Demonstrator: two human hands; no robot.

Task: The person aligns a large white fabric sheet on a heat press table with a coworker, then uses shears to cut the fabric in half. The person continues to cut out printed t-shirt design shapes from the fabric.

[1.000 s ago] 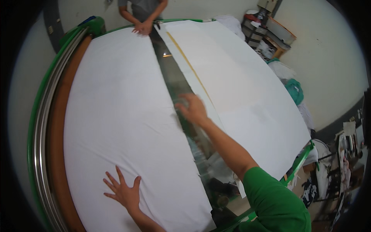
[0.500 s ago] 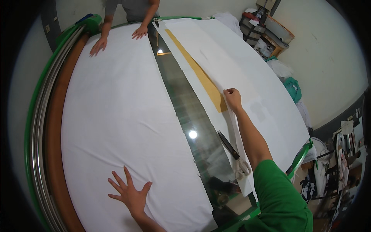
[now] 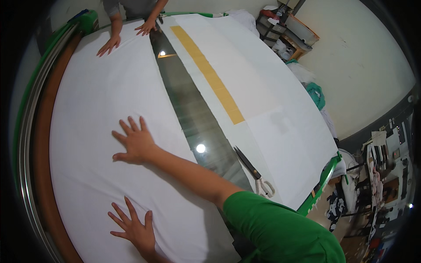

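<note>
A wide white cloth (image 3: pixel 101 87) covers the left part of the table. My left hand (image 3: pixel 134 229) lies flat on its near part, fingers spread. Farther up, my right hand (image 3: pixel 135 142) also rests on the cloth with its fingers apart, the arm crossing over a bare strip of glass tabletop (image 3: pixel 193 101). Shallow creases run through the cloth around both hands. Right of the glass, black-bladed scissors (image 3: pixel 249 163) with white handles lie on more white fabric (image 3: pixel 280 144). A long yellow strip (image 3: pixel 208 74) lies flat on the fabric beyond them.
Across the table, a co-worker's two hands (image 3: pixel 109 44) press on the cloth's far end. A brown roll (image 3: pixel 46 144) and metal bars (image 3: pixel 27 131) line the left edge. Bags, including a green one (image 3: pixel 315 95), and a drawer unit (image 3: pixel 271 27) stand beyond the right edge.
My right hand has let go of the white fabric edge beside the yellow strip and crossed left onto the cloth. That fabric now lies flat. My left hand stays spread on the cloth.
</note>
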